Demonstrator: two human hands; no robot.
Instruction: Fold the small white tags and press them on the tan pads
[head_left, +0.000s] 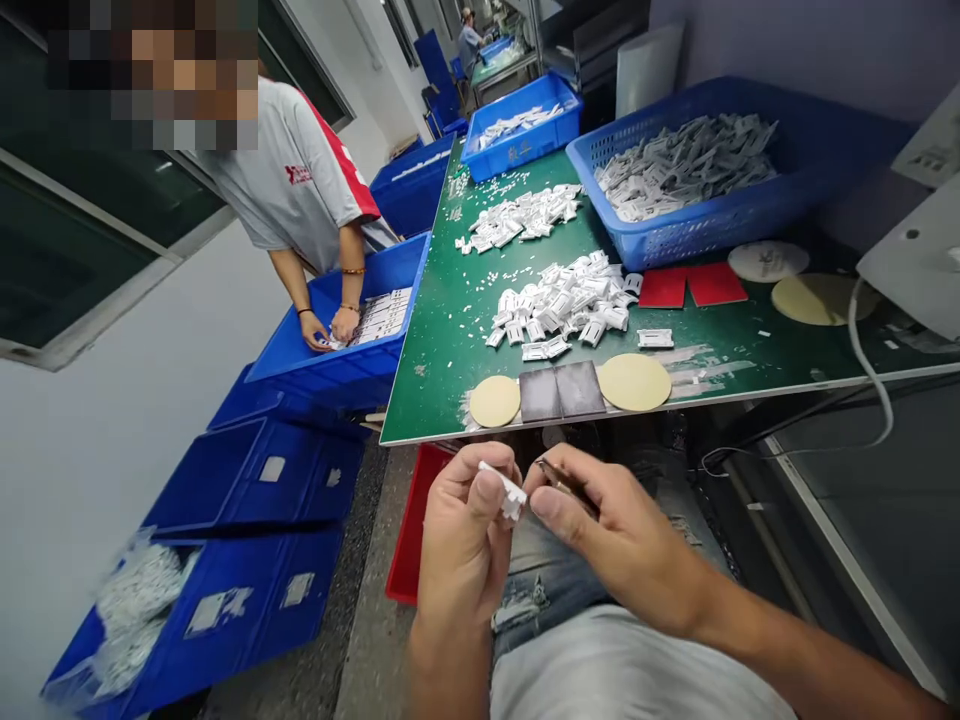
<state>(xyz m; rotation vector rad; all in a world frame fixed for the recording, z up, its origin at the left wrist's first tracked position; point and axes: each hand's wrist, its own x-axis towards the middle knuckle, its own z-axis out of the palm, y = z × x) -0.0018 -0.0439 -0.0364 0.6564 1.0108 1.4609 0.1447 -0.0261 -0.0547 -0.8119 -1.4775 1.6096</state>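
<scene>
My left hand [469, 530] pinches a small white plastic part [504, 490] between thumb and fingers, above my lap and just in front of the table edge. My right hand [600, 520] is closed around a small dark metal hand tool [568, 486]. Its narrow tip points toward the white part, a short way apart from it; the rest is hidden in my fingers, so its exact kind does not show. Beyond my hands, a pile of white plastic parts [570, 300] lies on the green table [442, 340], with a single white part [655, 339] to its right.
Round yellow sanding discs [636, 382] and dark square pads [561, 390] line the front edge. A blue basket [675, 235] of parts stands behind. At left, a co-worker [300, 180] reaches into a blue bin [300, 368]. A red bin [409, 545] sits below the table.
</scene>
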